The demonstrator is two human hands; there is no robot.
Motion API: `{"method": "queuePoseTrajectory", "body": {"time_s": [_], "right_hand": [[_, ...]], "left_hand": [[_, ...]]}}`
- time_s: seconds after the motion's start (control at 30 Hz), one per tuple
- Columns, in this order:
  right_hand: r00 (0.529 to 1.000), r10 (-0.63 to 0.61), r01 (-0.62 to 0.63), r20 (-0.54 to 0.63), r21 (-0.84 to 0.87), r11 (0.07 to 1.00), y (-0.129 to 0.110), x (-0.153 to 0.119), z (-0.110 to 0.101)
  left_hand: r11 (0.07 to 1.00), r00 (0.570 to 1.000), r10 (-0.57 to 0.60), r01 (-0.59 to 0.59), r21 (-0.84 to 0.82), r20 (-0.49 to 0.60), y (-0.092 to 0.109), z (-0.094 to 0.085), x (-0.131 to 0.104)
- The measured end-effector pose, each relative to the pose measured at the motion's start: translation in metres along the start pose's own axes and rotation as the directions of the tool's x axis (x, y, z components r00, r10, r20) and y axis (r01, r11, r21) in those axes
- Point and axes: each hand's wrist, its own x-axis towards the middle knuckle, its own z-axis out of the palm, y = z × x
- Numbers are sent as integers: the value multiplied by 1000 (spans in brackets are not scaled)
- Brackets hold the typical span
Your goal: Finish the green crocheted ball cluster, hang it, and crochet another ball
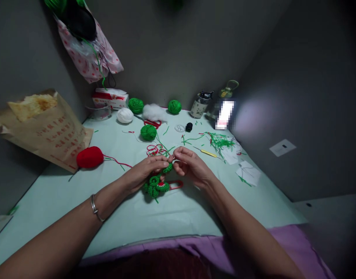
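A green crocheted piece [153, 187] with some red and white on it lies at the middle of the table, under and beside my left hand [147, 169]. The fingers of that hand are closed on its upper part. Close on the right, my right hand [191, 164] pinches at the same spot with thumb and forefinger; what is between the fingertips is too small to make out. A red loop [176, 185] sticks out to the right of the piece. Behind the hands lies tangled red yarn [155, 150].
Left: a red yarn ball [90, 157] and a paper bag [50, 133]. Behind: green balls [148, 132], a white ball [124, 115], scissors [153, 124], stuffing [155, 112], a can [198, 106]. Right: a yellow-handled hook [208, 153], green yarn scraps [221, 142], a lit phone [225, 114].
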Motion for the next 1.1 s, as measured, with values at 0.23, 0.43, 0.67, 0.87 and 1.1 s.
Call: {"method": "queuePoseTrajectory", "body": {"time_s": [0.23, 0.43, 0.67, 0.87, 1.1], "right_hand": [[983, -51, 72, -179, 112, 991, -12, 3, -8], [985, 20, 2, -171, 126, 992, -6, 8, -14], [943, -90, 130, -319, 108, 986, 2, 20, -36], [890, -221, 205, -399, -83, 975, -3, 23, -58], [920, -277, 95, -276, -530, 842, -2, 23, -59]], "left_hand": [[999, 999, -23, 22, 32, 42, -6, -2, 0], [1000, 1000, 2, -2, -21, 1, -2, 4, -3], [998, 998, 7, -10, -62, -56, 4, 1, 0], [997, 998, 20, -24, -72, -55, 6, -4, -3], [994, 998, 0, -7, -107, -62, 9, -13, -2]]}}
